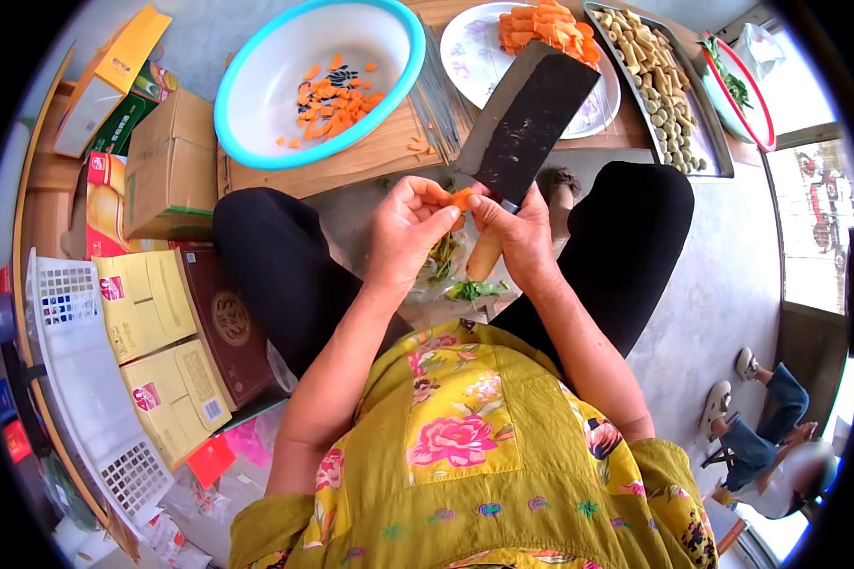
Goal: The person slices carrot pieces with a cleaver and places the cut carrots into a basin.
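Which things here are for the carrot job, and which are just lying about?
Probably for the job:
- cleaver
- carrot piece
- blue-rimmed basin
- patterned plate

Apparently just lying about:
- cardboard box
- yellow boxes
- white plastic basket
- red packet

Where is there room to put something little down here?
The wooden board has a bare strip between the bowl and the left knee, with carrot bits at its right end. The grey floor beyond the right knee looks free too. It's crowded where thin sticks lie between bowl and plate, and around the knife, left hand and right hand.
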